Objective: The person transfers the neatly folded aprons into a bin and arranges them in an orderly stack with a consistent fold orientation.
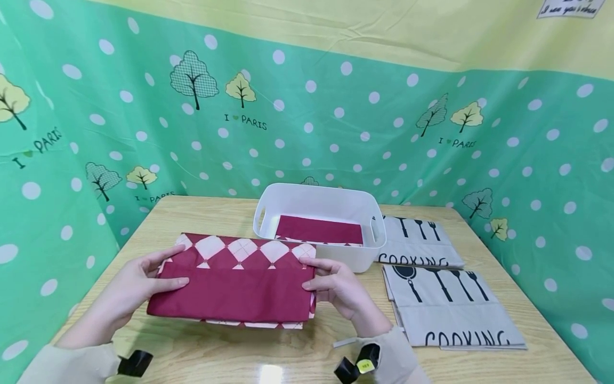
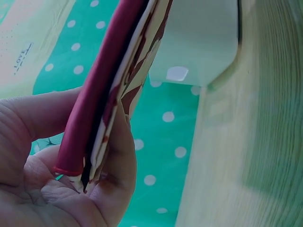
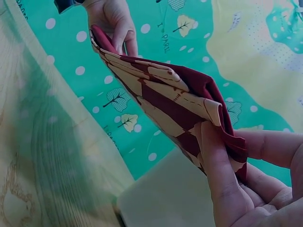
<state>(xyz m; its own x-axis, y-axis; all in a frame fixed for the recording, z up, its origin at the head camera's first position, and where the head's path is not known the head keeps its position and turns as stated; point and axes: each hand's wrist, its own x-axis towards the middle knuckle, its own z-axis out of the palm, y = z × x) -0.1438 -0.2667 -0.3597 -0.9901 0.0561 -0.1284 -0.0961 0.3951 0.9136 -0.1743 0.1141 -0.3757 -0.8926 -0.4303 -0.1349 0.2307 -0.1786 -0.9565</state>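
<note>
A folded maroon cloth (image 1: 240, 290) with a band of white and maroon diamonds is held up over the front left of the table. My left hand (image 1: 136, 285) pinches its left edge, thumb on the near face and fingers behind. At the opposite edge my right hand (image 1: 338, 285) grips the cloth the same way. Several folded layers show edge-on between thumb and fingers in the left wrist view, where the left hand (image 2: 61, 165) wraps the end. In the right wrist view the right hand (image 3: 251, 184) pinches the layered corner of the cloth (image 3: 161, 101).
Behind the cloth stands a white plastic bin (image 1: 318, 194) with another folded maroon cloth (image 1: 318, 229) lying inside. To the right, two folded grey cloths printed with utensils and "COOKING" lie on the wooden table (image 1: 211, 213), a near one (image 1: 455, 314) and a far one (image 1: 417, 245).
</note>
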